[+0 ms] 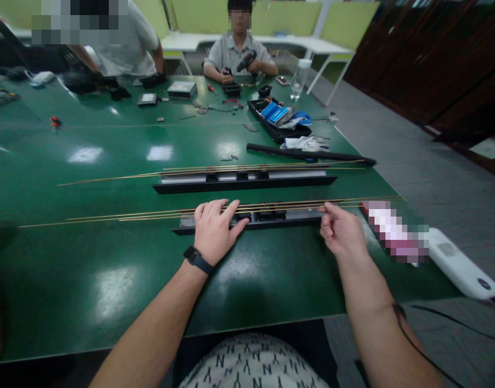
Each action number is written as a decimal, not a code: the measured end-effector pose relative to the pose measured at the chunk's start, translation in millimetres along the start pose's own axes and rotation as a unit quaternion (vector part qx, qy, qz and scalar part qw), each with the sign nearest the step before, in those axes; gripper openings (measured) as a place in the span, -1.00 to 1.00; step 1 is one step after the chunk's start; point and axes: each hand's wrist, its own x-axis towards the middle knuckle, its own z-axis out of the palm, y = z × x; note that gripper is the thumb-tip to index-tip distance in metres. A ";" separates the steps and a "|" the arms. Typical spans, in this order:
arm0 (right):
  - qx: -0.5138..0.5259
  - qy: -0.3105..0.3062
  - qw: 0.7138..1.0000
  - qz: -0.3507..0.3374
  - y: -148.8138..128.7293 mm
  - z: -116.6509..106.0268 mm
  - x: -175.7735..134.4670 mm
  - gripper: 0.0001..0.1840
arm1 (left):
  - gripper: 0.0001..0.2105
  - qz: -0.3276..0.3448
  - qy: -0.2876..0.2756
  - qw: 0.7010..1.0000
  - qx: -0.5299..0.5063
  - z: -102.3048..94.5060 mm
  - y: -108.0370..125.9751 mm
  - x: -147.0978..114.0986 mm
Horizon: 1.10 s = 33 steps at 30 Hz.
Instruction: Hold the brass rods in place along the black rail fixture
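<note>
Several long, thin brass-coloured rods [97,218] lie lengthwise over the nearer dark channel-shaped rail [298,221], which has black blocks inside it. My left hand [215,228], with a watch at the wrist, rests across these rods with its fingers stretched and the thumb apart. Toward the rail's right end, my right hand [341,229] is closed, thumb and forefinger pinching a rod. Beyond them lies a second, similar rail [247,184] with more thin rods [122,178] along it.
Behind the rails are a long black bar [340,157], white gloves [306,143] and a black tray [277,132] with blue items. A white power strip [461,264] lies at the right. Across the green table [130,280], a person [239,54] holds a power drill [247,60]; another stands left.
</note>
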 end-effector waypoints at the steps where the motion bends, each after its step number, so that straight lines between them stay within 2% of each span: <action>1: -0.006 0.002 1.000 -0.003 0.0 0.7 -0.6 -0.81 | -0.57 0.000 0.000 1.000 0.001 -0.1 0.0 0.1; 10: -0.012 -0.062 0.998 0.005 3.0 1.3 -4.7 -0.76 | -0.57 -0.002 0.001 1.000 0.002 -0.9 0.7 -0.2; 16: 0.004 -0.018 1.000 0.008 0.3 -2.2 -0.6 -0.80 | -0.57 0.001 0.002 1.000 0.003 -0.8 0.1 -0.5; 22: -0.001 0.022 1.000 -0.017 -2.0 -6.6 4.0 -0.74 | -0.58 0.000 0.004 1.000 0.003 -0.8 -0.2 -0.5; 33: -0.022 -0.034 0.999 -0.026 1.9 -2.9 -1.7 -0.68 | -0.58 -0.002 0.006 1.000 0.001 0.1 -0.3 -0.3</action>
